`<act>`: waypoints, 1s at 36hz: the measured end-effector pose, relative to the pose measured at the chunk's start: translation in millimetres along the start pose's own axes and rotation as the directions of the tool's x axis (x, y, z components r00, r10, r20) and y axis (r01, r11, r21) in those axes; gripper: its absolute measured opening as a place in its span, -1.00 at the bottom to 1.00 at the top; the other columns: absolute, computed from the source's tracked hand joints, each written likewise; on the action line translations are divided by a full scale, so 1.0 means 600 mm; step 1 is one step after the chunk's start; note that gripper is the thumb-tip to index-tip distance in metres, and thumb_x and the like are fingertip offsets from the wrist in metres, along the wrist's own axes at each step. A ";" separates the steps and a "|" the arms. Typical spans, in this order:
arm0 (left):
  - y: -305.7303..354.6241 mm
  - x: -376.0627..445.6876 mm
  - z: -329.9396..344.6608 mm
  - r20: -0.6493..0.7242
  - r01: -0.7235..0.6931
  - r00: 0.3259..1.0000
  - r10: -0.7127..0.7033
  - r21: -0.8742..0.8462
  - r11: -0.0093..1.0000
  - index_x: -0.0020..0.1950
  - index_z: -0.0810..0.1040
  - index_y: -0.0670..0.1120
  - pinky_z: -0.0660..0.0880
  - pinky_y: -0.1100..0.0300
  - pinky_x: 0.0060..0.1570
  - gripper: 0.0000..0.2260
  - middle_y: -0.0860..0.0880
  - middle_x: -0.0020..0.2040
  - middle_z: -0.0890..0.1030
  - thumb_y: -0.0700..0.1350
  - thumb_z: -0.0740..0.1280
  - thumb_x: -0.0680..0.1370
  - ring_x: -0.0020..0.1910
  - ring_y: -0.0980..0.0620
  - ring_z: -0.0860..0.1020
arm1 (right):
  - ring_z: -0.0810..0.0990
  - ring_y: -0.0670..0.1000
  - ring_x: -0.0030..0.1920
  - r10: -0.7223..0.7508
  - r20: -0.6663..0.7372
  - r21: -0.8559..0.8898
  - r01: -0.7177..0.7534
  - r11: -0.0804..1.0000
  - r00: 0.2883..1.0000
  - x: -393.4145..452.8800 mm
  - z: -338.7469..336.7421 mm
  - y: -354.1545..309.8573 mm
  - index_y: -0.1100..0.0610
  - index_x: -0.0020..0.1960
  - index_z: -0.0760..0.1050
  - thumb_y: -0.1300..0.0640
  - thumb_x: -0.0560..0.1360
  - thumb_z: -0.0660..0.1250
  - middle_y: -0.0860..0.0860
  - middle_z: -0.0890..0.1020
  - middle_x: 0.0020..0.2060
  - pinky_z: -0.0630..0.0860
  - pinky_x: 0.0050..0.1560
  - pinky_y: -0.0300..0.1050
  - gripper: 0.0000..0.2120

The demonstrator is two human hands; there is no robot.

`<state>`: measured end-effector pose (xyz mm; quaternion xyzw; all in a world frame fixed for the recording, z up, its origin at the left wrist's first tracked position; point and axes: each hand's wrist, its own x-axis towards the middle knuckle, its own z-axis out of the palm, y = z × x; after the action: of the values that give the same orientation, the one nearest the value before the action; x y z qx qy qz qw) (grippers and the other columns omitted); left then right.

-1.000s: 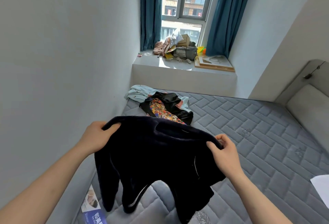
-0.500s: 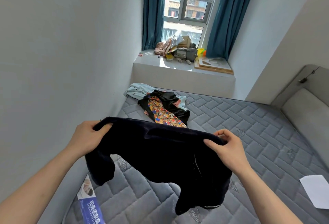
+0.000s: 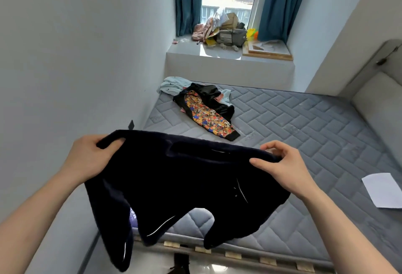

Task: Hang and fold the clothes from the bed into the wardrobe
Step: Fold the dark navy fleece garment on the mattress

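A person holds a dark navy garment (image 3: pixel 174 182) spread in the air above the near edge of the grey quilted mattress (image 3: pixel 304 134), its lower parts hanging past that edge toward the wooden slats (image 3: pixel 232 254) and glossy floor (image 3: pixel 217 268) below the fingers. The left hand (image 3: pixel 89 160) grips one top corner, fingers curled over the fabric and thumb pressed on the front; the right hand (image 3: pixel 285 168) pinches the opposite end of the upper hem between thumb and bent fingers. Just outside the left hand stands the white wall (image 3: pixel 76 56), close beside the bed's side edge. Beyond the right hand's fingers lies bare mattress, with a white sheet of paper (image 3: pixel 382 189) out toward the padded headboard (image 3: pixel 378 99). Farther past the fingertips, well apart from the held garment, a pile of clothes (image 3: pixel 202 106) sits by the mattress's far left corner. Behind it rises the window ledge (image 3: pixel 228 65), with clutter (image 3: pixel 224 31) on top between teal curtains (image 3: pixel 187 1).
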<state>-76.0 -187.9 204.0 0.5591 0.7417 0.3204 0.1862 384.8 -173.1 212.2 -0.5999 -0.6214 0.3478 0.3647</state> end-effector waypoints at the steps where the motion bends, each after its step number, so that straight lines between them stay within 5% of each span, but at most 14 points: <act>1: -0.003 -0.011 -0.004 -0.001 0.007 1.000 -0.007 0.005 1.000 -0.11 0.68 0.17 0.48 0.25 -0.29 -0.87 0.05 -0.29 0.68 0.17 0.40 0.53 -0.31 0.18 0.62 | 0.68 0.09 -0.21 -0.007 0.018 0.005 0.007 1.000 1.000 -0.003 -0.003 -0.003 -0.12 -0.10 0.61 -0.03 0.30 0.66 0.03 0.70 -0.24 0.60 -0.12 0.00 -0.73; 4: -0.014 -0.031 -0.014 0.009 0.025 1.000 -0.025 0.038 0.999 -0.14 0.67 0.01 0.48 0.20 -0.31 -0.74 -0.07 -0.29 0.67 0.18 0.40 0.53 -0.30 -0.01 0.64 | 0.67 0.07 -0.27 -0.042 0.048 0.019 0.041 0.999 0.998 -0.009 -0.008 -0.010 -0.09 -0.08 0.62 -0.01 0.31 0.65 0.06 0.70 -0.26 0.60 -0.14 0.03 -0.73; 9: -0.025 -0.029 -0.014 0.056 0.044 0.997 -0.047 0.053 0.998 -0.16 0.69 0.17 0.52 0.16 -0.28 -0.85 0.09 -0.37 0.66 0.19 0.42 0.52 -0.35 0.17 0.63 | 0.66 0.11 -0.27 -0.046 0.036 -0.002 0.046 0.999 0.998 0.005 -0.004 -0.004 -0.13 -0.09 0.61 -0.03 0.29 0.66 0.04 0.69 -0.28 0.57 -0.20 -0.02 -0.72; 13: -0.039 0.010 0.010 0.112 0.060 0.991 -0.069 0.085 0.995 -0.22 0.70 0.03 0.52 0.14 -0.24 -0.71 0.06 -0.38 0.65 0.21 0.41 0.52 -0.30 0.06 0.65 | 0.67 -0.07 -0.24 0.021 0.049 -0.055 -0.018 0.998 0.999 0.037 0.006 0.020 -0.16 -0.10 0.60 -0.08 0.26 0.67 -0.10 0.70 -0.24 0.56 -0.16 -0.14 -0.69; 17: -0.047 0.062 0.043 0.177 0.058 0.981 -0.073 0.089 0.994 -0.18 0.73 0.17 0.53 0.20 -0.22 -0.81 0.19 -0.32 0.68 0.21 0.41 0.53 -0.29 0.24 0.63 | 0.68 -0.12 -0.20 0.098 0.054 -0.088 -0.093 0.992 0.994 0.085 0.023 0.054 -0.11 -0.12 0.62 -0.04 0.25 0.68 -0.11 0.72 -0.22 0.56 -0.11 -0.14 -0.70; 21: -0.067 0.134 0.084 0.254 0.061 0.963 -0.084 0.098 0.993 -0.18 0.73 0.13 0.58 0.12 -0.11 -0.78 0.14 -0.28 0.70 0.22 0.41 0.53 -0.23 0.16 0.66 | 0.67 -0.11 -0.15 0.184 0.046 -0.153 -0.175 0.973 0.982 0.148 0.054 0.086 -0.08 -0.10 0.62 -0.03 0.26 0.68 -0.10 0.70 -0.17 0.52 -0.10 -0.15 -0.69; 28: -0.094 0.316 0.172 0.399 0.017 0.913 -0.085 0.170 0.985 -0.37 0.62 0.28 0.36 0.22 -0.38 -0.72 0.18 -0.49 0.58 0.22 0.39 0.55 -0.45 0.26 0.54 | 0.65 -0.09 -0.15 0.305 0.068 -0.256 -0.279 0.926 0.950 0.310 0.125 0.139 -0.01 -0.11 0.59 0.05 0.31 0.66 -0.09 0.69 -0.16 0.47 -0.20 -0.21 -0.72; 32: -0.106 0.450 0.228 0.395 0.004 0.913 -0.102 0.241 0.971 -0.22 0.67 0.06 0.43 0.19 -0.29 -0.72 0.10 -0.36 0.64 0.18 0.38 0.57 -0.30 0.14 0.60 | 0.63 -0.02 -0.08 0.344 -0.019 -0.269 -0.336 0.903 0.939 0.426 0.167 0.159 0.04 -0.06 0.60 0.11 0.39 0.60 -0.02 0.69 -0.10 0.46 -0.09 -0.15 -0.78; 36: -0.103 0.548 0.285 0.248 0.063 0.961 -0.121 0.230 0.971 -0.02 0.68 0.03 0.47 0.15 -0.04 -0.86 0.02 -0.04 0.69 0.04 0.36 0.59 -0.03 -0.04 0.62 | 0.60 -0.02 0.02 0.302 -0.204 -0.192 -0.340 0.921 0.931 0.516 0.210 0.163 0.03 0.01 0.58 0.16 0.42 0.56 -0.05 0.67 -0.02 0.45 0.09 -0.12 -0.78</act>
<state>-112.0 159.2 64.9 0.5780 0.7672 0.1511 0.2335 318.9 140.9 76.2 -0.7585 -0.5159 0.2785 0.2844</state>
